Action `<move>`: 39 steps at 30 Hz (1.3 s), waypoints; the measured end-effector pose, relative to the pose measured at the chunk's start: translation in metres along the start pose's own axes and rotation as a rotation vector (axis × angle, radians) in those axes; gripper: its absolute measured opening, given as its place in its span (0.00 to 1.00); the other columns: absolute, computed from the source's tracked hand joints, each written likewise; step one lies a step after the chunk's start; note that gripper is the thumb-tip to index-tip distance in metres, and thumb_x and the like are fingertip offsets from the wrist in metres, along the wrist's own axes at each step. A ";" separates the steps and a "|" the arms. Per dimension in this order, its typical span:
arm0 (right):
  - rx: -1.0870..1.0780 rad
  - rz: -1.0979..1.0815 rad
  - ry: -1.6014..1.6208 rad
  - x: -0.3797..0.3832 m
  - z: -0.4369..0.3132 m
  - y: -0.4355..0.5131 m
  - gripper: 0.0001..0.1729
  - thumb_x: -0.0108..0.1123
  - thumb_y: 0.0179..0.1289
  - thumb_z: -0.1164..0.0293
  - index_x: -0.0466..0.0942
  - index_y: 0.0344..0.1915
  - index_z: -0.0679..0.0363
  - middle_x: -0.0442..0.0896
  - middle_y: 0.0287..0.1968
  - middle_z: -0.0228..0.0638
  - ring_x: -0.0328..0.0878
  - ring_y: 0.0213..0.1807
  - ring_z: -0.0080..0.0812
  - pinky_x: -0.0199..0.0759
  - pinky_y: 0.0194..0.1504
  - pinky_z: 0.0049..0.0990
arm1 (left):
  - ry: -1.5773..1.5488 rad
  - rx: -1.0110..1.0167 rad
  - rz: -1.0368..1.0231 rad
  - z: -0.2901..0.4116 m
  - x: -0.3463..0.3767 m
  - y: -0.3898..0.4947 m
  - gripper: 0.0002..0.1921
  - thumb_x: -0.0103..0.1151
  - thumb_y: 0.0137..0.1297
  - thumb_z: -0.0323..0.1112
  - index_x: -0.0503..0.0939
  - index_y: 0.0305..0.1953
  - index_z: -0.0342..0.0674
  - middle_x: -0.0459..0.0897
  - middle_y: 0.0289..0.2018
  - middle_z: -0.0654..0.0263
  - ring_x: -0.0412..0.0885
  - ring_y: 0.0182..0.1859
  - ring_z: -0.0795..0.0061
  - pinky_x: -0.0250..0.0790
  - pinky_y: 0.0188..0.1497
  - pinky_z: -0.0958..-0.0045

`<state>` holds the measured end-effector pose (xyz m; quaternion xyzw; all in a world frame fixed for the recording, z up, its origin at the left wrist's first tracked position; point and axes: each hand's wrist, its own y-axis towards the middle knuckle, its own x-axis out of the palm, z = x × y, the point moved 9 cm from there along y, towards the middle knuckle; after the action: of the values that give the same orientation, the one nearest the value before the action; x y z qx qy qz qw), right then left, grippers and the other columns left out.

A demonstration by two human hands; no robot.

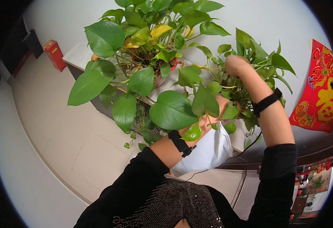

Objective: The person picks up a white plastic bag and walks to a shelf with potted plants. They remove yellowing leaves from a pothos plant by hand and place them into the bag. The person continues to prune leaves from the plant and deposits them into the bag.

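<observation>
Two leafy pothos plants stand against the wall. My right hand (236,65) reaches into the upper leaves of the right pothos plant (240,94); its fingers are hidden, so its hold cannot be told. My left hand (226,104) is lower at the same plant, mostly covered by leaves. A white plastic bag (206,154) hangs below my left forearm; what holds it is not visible. The larger pothos (172,108), with some yellow leaves, sits to the left in a red-rimmed pot (159,79), its broad leaves spreading before my left arm.
Both plants are on a pale-topped cabinet (79,54) along the wall. A red box (54,55) stands on the tiled floor behind its left end. A red and gold paper decoration (316,91) hangs on the right wall. A black cable (249,146) runs down near the cabinet's right end.
</observation>
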<state>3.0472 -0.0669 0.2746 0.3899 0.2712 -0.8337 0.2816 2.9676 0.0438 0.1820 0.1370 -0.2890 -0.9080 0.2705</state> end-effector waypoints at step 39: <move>-0.454 0.030 -0.010 0.026 -0.037 0.005 0.19 0.60 0.54 0.58 0.81 0.33 0.65 0.81 0.35 0.52 0.78 0.39 0.52 0.72 0.43 0.41 | 0.014 0.064 0.042 0.014 -0.004 -0.001 0.07 0.58 0.51 0.32 0.76 0.31 0.37 0.78 0.28 0.57 0.78 0.32 0.58 0.67 0.33 0.64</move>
<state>3.0550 -0.0520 0.2317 0.3161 0.4447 -0.7489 0.3760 2.9648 0.0525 0.1927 0.1457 -0.3189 -0.8915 0.2868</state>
